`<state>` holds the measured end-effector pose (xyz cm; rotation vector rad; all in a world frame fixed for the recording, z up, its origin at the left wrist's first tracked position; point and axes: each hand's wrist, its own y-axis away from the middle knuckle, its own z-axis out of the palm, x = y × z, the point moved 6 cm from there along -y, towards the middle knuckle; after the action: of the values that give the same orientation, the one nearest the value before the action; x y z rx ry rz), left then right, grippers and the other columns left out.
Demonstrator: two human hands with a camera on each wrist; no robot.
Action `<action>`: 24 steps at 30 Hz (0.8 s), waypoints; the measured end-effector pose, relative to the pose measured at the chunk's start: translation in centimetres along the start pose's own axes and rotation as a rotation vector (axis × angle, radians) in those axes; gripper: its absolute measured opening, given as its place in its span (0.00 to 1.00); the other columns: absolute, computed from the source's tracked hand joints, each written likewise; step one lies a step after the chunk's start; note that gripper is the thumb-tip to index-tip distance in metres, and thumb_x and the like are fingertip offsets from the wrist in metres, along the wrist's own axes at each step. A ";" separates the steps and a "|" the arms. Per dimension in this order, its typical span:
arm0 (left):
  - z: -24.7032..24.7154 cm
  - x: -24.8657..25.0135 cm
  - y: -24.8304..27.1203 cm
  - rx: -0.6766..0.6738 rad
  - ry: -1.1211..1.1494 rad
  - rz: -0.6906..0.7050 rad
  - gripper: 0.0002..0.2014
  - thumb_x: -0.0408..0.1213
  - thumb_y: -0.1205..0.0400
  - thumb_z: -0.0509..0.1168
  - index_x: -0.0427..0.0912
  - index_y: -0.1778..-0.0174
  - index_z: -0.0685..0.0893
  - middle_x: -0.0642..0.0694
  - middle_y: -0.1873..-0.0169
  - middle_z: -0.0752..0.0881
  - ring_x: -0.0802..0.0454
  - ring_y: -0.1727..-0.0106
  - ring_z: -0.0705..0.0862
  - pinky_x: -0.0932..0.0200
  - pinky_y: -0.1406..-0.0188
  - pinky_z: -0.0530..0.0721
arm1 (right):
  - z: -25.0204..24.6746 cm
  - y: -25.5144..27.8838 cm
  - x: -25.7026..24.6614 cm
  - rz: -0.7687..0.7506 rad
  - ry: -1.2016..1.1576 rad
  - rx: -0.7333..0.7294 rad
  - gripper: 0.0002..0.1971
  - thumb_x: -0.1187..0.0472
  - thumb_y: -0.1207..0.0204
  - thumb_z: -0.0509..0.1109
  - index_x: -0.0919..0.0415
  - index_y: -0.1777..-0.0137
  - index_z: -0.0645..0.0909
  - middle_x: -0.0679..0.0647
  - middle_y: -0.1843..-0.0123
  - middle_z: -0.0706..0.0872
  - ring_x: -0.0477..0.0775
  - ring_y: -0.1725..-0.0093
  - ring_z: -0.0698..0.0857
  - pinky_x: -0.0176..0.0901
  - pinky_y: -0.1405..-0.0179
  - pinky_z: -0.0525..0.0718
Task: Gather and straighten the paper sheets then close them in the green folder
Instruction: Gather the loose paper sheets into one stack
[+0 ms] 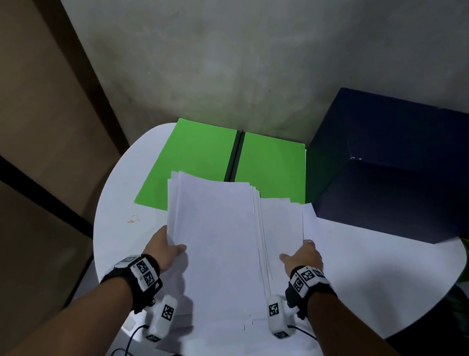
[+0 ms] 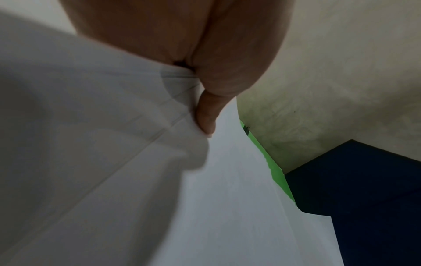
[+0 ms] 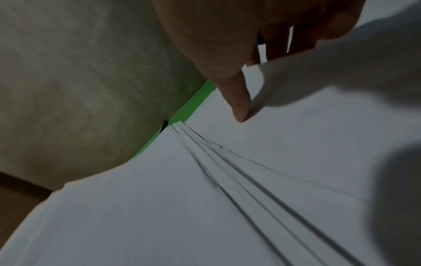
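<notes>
Your left grip [image 1: 164, 248] pinches the paper sheets [image 1: 218, 236] at 9 o'clock, your right grip [image 1: 302, 254] pinches them at 3 o'clock, and the green folder [image 1: 192, 164] lies open at 12 o'clock.

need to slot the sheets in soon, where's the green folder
Head view: the green folder lies open far across the table, left of the dark box, partly hidden by the paper sheets.
</notes>
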<state>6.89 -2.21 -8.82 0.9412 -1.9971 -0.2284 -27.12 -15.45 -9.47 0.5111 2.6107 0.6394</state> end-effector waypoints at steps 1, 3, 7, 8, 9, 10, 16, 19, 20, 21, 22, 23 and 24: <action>0.1 0.0 0.0 0.004 -0.005 0.002 0.24 0.36 0.24 0.73 0.39 0.33 0.77 0.40 0.38 0.85 0.40 0.37 0.82 0.55 0.42 0.74 | 0.0 -0.1 0.2 0.007 -0.028 -0.017 0.38 0.49 0.34 0.80 0.57 0.27 0.69 0.59 0.33 0.82 0.66 0.35 0.82 0.59 0.39 0.84; 0.2 0.2 0.2 0.007 -0.013 0.002 0.24 0.36 0.23 0.73 0.38 0.32 0.76 0.40 0.38 0.84 0.40 0.37 0.81 0.55 0.42 0.73 | 0.2 -0.3 0.3 0.005 -0.061 -0.065 0.38 0.48 0.33 0.79 0.58 0.26 0.69 0.58 0.31 0.81 0.64 0.35 0.82 0.55 0.37 0.83; 0.3 0.1 0.1 0.004 -0.013 0.005 0.24 0.35 0.24 0.73 0.38 0.32 0.77 0.39 0.37 0.85 0.40 0.37 0.82 0.54 0.41 0.75 | 0.6 0.8 -0.5 -0.019 -0.154 -0.108 0.37 0.59 0.26 0.76 0.64 0.20 0.64 0.59 0.23 0.75 0.62 0.27 0.77 0.45 0.34 0.77; 0.3 0.2 0.1 0.004 -0.018 0.004 0.23 0.35 0.23 0.73 0.38 0.33 0.77 0.39 0.38 0.85 0.40 0.37 0.82 0.55 0.42 0.75 | 0.2 1.4 -0.8 -0.028 -0.199 -0.102 0.34 0.61 0.25 0.75 0.64 0.21 0.66 0.60 0.25 0.77 0.62 0.28 0.79 0.44 0.35 0.78; 0.3 0.3 0.1 0.005 -0.015 0.002 0.23 0.35 0.23 0.73 0.38 0.33 0.77 0.39 0.38 0.85 0.40 0.37 0.82 0.55 0.42 0.74 | -0.6 2.0 -1.2 -0.052 -0.243 -0.081 0.31 0.63 0.24 0.74 0.64 0.22 0.68 0.61 0.27 0.79 0.62 0.30 0.80 0.44 0.36 0.78; 0.2 0.3 0.0 0.006 -0.012 0.001 0.23 0.34 0.23 0.73 0.38 0.33 0.77 0.39 0.38 0.85 0.40 0.37 0.82 0.56 0.42 0.74 | -1.9 2.7 -1.8 -0.097 -0.275 -0.040 0.28 0.64 0.23 0.72 0.64 0.24 0.71 0.61 0.29 0.81 0.63 0.33 0.82 0.45 0.36 0.79; -0.4 0.2 -0.1 -0.015 -0.007 0.006 0.23 0.31 0.25 0.74 0.36 0.33 0.79 0.38 0.38 0.85 0.40 0.37 0.82 0.57 0.42 0.73 | -14.6 6.8 -6.3 -0.473 -0.150 0.361 0.15 0.62 0.22 0.70 0.55 0.36 0.79 0.62 0.44 0.89 0.67 0.44 0.84 0.51 0.46 0.80; 0.0 0.4 -0.3 -0.030 0.007 0.016 0.24 0.31 0.26 0.75 0.37 0.34 0.80 0.38 0.38 0.86 0.40 0.37 0.83 0.55 0.39 0.76 | -21.1 9.4 -7.8 -0.592 -0.266 0.528 0.12 0.61 0.24 0.72 0.54 0.42 0.81 0.56 0.53 0.89 0.60 0.53 0.85 0.46 0.50 0.80; 0.2 0.6 -0.3 -0.036 0.003 0.024 0.24 0.31 0.26 0.75 0.38 0.33 0.79 0.38 0.37 0.86 0.40 0.37 0.83 0.53 0.38 0.77 | -22.9 9.9 -8.0 -0.618 -0.338 0.563 0.11 0.61 0.25 0.73 0.54 0.43 0.82 0.53 0.54 0.87 0.57 0.55 0.84 0.45 0.51 0.81; 0.3 1.0 -0.1 -0.045 -0.006 0.032 0.25 0.31 0.26 0.75 0.38 0.33 0.79 0.39 0.37 0.86 0.40 0.37 0.83 0.52 0.37 0.77 | -24.3 10.2 -8.0 -0.637 -0.415 0.576 0.11 0.60 0.26 0.73 0.53 0.44 0.82 0.51 0.54 0.87 0.54 0.57 0.85 0.43 0.52 0.82; 0.6 1.3 -0.1 -0.049 -0.010 0.048 0.25 0.32 0.26 0.74 0.38 0.32 0.79 0.40 0.37 0.86 0.40 0.36 0.83 0.51 0.37 0.77 | -25.3 10.4 -8.2 -0.653 -0.487 0.567 0.11 0.60 0.26 0.74 0.53 0.44 0.82 0.50 0.53 0.88 0.50 0.58 0.86 0.41 0.53 0.83; 1.0 1.6 0.0 -0.050 -0.017 0.063 0.26 0.32 0.26 0.74 0.39 0.32 0.78 0.41 0.37 0.85 0.40 0.36 0.83 0.52 0.37 0.76 | -25.7 10.3 -8.3 -0.663 -0.554 0.541 0.11 0.61 0.26 0.74 0.53 0.45 0.82 0.49 0.53 0.88 0.46 0.59 0.87 0.37 0.56 0.84; 1.4 1.9 0.1 -0.054 -0.018 0.084 0.26 0.33 0.26 0.74 0.40 0.31 0.78 0.41 0.37 0.85 0.41 0.36 0.83 0.52 0.37 0.76 | -25.7 10.0 -8.5 -0.668 -0.614 0.506 0.10 0.62 0.26 0.74 0.54 0.45 0.82 0.47 0.55 0.88 0.38 0.61 0.87 0.31 0.60 0.84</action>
<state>5.12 -3.72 -8.32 0.8219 -2.0327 -0.2433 -29.23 -19.96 18.88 -0.0575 2.1150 -0.3541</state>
